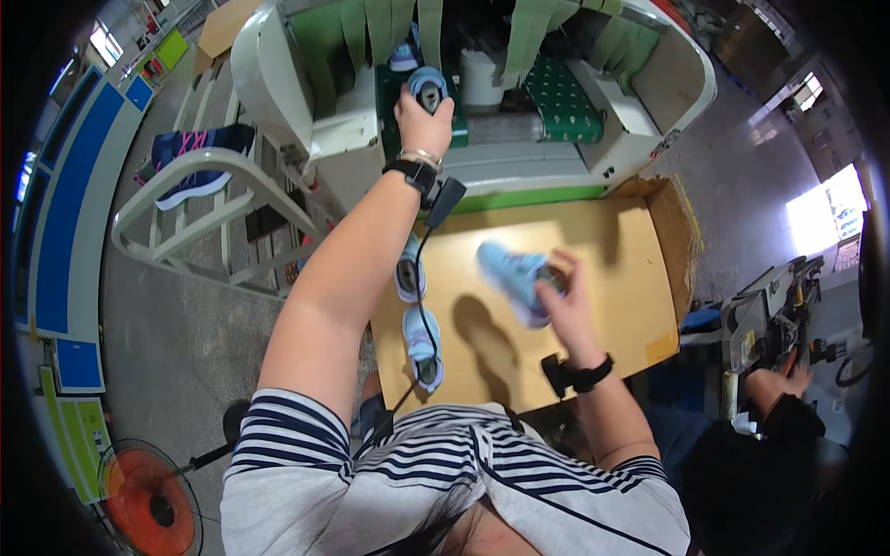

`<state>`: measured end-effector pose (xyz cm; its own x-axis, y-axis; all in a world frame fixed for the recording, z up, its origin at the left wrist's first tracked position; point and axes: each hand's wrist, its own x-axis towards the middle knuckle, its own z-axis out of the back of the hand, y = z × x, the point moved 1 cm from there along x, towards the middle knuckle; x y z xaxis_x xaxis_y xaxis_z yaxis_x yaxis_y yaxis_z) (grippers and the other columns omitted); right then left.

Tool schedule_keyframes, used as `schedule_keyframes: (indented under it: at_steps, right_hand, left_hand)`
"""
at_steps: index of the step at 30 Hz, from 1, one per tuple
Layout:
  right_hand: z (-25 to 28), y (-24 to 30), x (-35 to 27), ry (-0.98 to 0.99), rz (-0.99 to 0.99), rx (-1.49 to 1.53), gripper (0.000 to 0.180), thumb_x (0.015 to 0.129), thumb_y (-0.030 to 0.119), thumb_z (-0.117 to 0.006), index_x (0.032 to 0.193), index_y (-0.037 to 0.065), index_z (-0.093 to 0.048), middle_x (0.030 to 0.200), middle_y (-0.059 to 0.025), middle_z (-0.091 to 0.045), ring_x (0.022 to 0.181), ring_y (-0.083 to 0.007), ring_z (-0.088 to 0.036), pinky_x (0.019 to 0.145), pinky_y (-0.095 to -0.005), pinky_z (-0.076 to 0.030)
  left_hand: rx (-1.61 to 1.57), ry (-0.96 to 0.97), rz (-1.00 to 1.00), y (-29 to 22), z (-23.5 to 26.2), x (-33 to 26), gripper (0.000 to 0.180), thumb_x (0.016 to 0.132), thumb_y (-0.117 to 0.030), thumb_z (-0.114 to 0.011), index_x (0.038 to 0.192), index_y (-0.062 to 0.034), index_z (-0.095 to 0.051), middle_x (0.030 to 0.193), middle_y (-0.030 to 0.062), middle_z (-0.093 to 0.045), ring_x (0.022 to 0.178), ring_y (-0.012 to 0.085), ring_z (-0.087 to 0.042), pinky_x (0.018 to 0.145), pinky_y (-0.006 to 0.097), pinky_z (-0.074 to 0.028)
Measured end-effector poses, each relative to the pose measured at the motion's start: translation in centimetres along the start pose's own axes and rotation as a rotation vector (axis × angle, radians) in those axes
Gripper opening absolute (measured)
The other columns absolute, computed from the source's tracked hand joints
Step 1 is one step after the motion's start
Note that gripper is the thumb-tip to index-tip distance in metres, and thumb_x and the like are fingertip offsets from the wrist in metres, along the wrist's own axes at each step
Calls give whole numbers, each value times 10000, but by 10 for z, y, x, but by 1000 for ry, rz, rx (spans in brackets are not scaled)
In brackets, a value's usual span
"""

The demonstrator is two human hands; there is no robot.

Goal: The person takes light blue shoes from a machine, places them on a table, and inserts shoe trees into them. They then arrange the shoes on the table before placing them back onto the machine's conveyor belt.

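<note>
While the left hand (422,116) reaches up with its grip tight around a light blue shoe (427,88) at the green mouth of the machine (278,83), the right hand (564,295) grips another light blue shoe (514,281) over the brown table (630,278). Two more shoes (417,306) lie below the left grip, beside the arm.

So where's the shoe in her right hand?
In the head view, right of centre: the blue shoe is held by the right hand above the brown table.
</note>
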<state>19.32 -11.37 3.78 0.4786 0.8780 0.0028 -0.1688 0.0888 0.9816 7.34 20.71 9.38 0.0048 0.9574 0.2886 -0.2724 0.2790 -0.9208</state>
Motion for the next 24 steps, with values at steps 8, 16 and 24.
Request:
schedule_keyframes:
  at_steps: [8, 16, 24]
  right_hand:
    - [18, 103, 224, -449, 814, -427, 452, 910, 38, -564, 1348, 18, -455, 1341, -212, -492, 1268, -386, -461, 1082, -408, -357]
    - [-54, 37, 243, -502, 568, -609, 701, 876, 154, -637, 1508, 186, -337, 1479, -262, -347, 1334, -458, -357, 1101, -518, -310]
    - [-134, -53, -35, 878, 378, -195, 402, 942, 251, -629, 1298, 65, -597, 1337, -199, -560, 1259, -365, -499, 1078, -440, -380]
  left_hand:
    - [-86, 334, -271, -3, 20, -142, 834, 837, -200, -719, 1520, -75, -258, 1586, 257, -53, 1453, 436, -187, 1160, 473, -255]
    - [553, 898, -222, 101, 112, -280, 527, 916, -434, -601, 1335, -119, -550, 1494, 197, -379, 1408, 433, -290, 1115, 604, -243]
    - [768, 1028, -310, 138, 113, -327, 468, 889, -397, -561, 1271, -128, -597, 1340, 129, -561, 1358, 343, -384, 1122, 597, -211]
